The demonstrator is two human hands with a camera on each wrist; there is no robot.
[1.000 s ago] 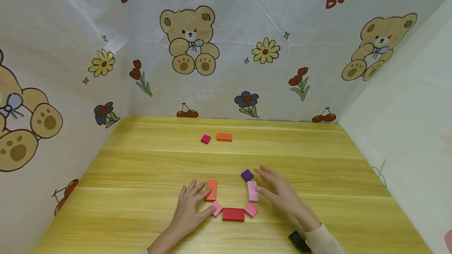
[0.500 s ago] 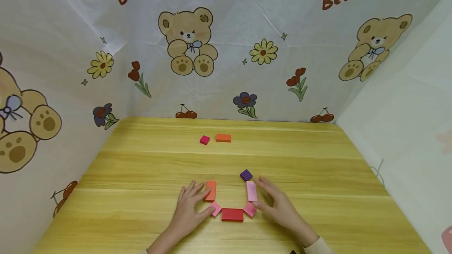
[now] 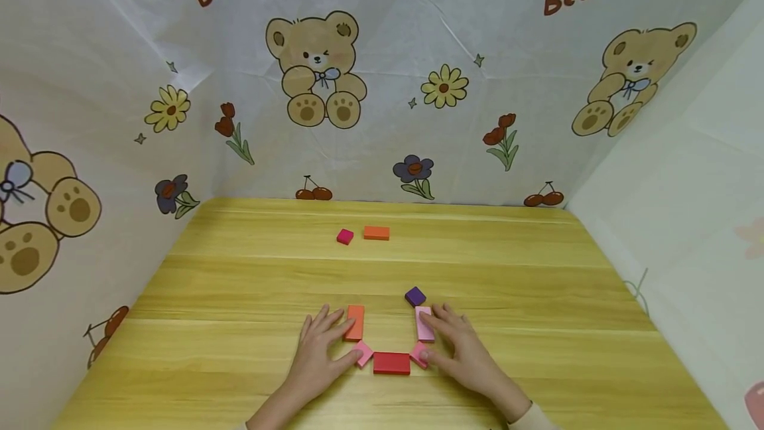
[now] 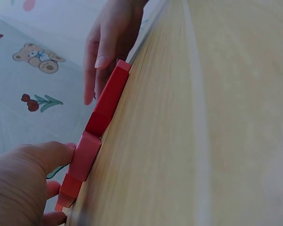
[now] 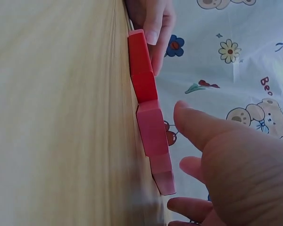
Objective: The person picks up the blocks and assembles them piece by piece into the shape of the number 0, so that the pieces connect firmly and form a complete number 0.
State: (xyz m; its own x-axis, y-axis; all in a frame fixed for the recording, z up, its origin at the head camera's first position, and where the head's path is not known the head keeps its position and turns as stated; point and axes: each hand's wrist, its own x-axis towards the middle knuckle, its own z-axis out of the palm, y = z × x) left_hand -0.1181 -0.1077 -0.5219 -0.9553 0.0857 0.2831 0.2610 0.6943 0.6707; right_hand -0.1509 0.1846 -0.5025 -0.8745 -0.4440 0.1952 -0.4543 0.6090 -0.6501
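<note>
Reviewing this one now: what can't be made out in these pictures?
Left pink square, head view: outer corner behind the thumb of the left hand.
Right pink square, head view: outer corner behind the thumb of the right hand.
The right hand, right wrist view: cut off by right and bottom edges.
Leftmost bear print, head view: most of its head cut off by the left edge.

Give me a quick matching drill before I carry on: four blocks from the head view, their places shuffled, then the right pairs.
1. Red block
2. Purple block
3. Magenta block
4. Coral block

A. Left of the far orange block
B. At the left hand's fingers
C. Between two pink blocks
D. Just beyond the lilac block

Pairs: 1-C, 2-D, 3-A, 4-B
</note>
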